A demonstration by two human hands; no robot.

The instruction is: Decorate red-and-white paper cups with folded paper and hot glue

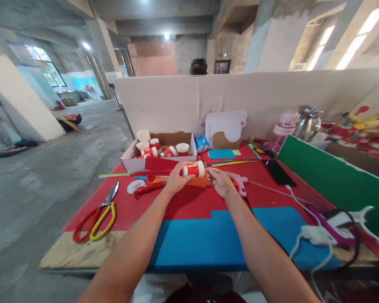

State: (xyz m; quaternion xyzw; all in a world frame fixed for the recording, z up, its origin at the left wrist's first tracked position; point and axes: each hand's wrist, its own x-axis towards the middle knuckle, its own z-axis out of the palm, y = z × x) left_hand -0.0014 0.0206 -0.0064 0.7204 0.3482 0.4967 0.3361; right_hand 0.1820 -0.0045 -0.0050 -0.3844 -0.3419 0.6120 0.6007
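Observation:
My left hand (176,179) is wrapped round a red and white paper cup (194,169) that lies on its side above the red table (129,206). My right hand (220,182) sits just right of the cup, its fingertips touching the cup's rim; whether it holds anything is hidden. An orange sheet of paper (198,182) lies under both hands. A pink glue gun (240,183) rests right beside my right hand.
Large red and yellow scissors (97,214) lie at the left. A cardboard box (159,152) of paper cups stands behind, with coloured sheets (222,155), a phone (278,172), a green board (331,181), a power strip (318,233) and cables. A blue sheet (208,240) covers the near edge. A person is behind the partition.

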